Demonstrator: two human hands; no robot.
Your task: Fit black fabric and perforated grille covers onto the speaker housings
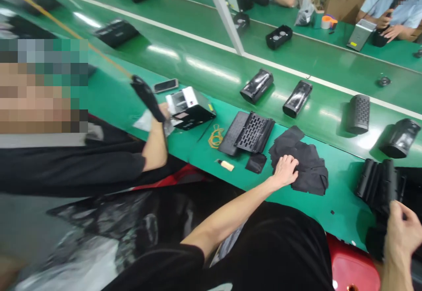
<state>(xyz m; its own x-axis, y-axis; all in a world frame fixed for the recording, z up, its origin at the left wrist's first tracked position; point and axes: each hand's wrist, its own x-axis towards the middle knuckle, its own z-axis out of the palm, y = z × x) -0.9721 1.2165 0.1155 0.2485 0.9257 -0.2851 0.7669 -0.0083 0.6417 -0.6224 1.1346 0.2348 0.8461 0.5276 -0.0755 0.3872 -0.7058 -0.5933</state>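
My left hand (285,171) rests on a loose pile of thin black fabric pieces (311,168), its fingers slightly bent and a little apart. At the right edge, my right hand (404,229) pinches the lower end of a long black plastic shell (388,179). More black shells (366,179) stand close beside that one. Left of the fabric lie a perforated black speaker housing (255,132) and a flat dark panel (234,132). A small black square piece (256,162) sits just below the housing.
Several black speaker bodies (297,98) stand along the green conveyor (211,73). Yellow rubber bands (216,137), a small cream-coloured bottle (226,165) and a silver-black box (191,108) lie leftward. A co-worker's arm (154,146) reaches in at left; others work across. A red stool (354,267) is below.
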